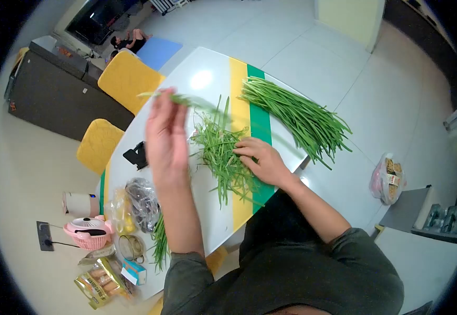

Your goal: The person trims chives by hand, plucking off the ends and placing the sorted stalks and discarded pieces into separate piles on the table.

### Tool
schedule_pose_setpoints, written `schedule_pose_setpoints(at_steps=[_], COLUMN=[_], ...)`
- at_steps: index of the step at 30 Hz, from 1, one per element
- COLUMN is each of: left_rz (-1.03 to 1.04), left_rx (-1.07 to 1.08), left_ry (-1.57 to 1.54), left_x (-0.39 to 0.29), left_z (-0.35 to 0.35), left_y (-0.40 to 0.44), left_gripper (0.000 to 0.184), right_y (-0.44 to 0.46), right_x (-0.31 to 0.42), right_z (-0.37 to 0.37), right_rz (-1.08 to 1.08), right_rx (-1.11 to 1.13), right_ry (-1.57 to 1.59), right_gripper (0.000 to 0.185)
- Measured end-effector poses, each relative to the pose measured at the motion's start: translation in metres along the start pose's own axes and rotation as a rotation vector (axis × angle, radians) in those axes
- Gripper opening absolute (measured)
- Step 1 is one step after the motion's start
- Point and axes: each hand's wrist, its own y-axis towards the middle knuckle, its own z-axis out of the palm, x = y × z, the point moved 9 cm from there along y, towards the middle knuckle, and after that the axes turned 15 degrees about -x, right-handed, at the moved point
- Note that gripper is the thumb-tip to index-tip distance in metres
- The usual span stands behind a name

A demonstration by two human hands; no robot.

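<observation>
My left hand (168, 139) is raised over the table, smeared a little by motion, its fingers closed on a few garlic chives (186, 100) whose pale ends stick out to the left. Below it lies a loose, tangled pile of chive leaves (215, 149). My right hand (262, 160) rests at the right edge of that pile, fingers curled together; what lies under the fingertips is hidden. A thick, neat bundle of garlic chives (296, 115) lies at the far right of the table, its leaf tips over the edge.
The white table (202, 63) has yellow and green stripes. On its left are a black stand (136, 155), plastic bags (143, 202), more chives (160, 241), a glass mug (131, 247) and a pink fan (88, 232). Yellow chairs (126, 79) stand behind. A person (130, 41) sits on the floor.
</observation>
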Motion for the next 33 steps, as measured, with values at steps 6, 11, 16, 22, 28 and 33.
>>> schedule_pose_setpoints(at_steps=[6, 11, 16, 22, 28, 33], left_rz=[-0.259, -0.286, -0.122, 0.225, 0.318, 0.343], left_rx=[0.032, -0.090, -0.083, 0.015, 0.163, 0.179], left_ry=[0.281, 0.602, 0.793, 0.952, 1.057, 0.995], left_x=[0.162, 0.238, 0.234, 0.213, 0.194, 0.118], left_z=[0.049, 0.024, 0.025, 0.037, 0.045, 0.016], left_y=[0.037, 0.061, 0.066, 0.065, 0.050, 0.024], left_gripper=[0.014, 0.009, 0.019, 0.019, 0.031, 0.024], right_y=[-0.001, 0.000, 0.002, 0.001, 0.001, 0.002], right_x=[0.000, -0.002, 0.003, -0.002, -0.002, 0.001], right_z=[-0.005, -0.007, -0.014, -0.014, -0.018, -0.028], right_rz=[0.005, 0.012, -0.003, 0.004, 0.044, 0.082], right_rx=[-0.019, -0.017, -0.050, -0.083, -0.113, -0.191], right_ry=[-0.003, 0.047, 0.094, 0.105, 0.094, 0.161], right_gripper=[0.023, 0.021, 0.019, 0.017, 0.015, 0.012])
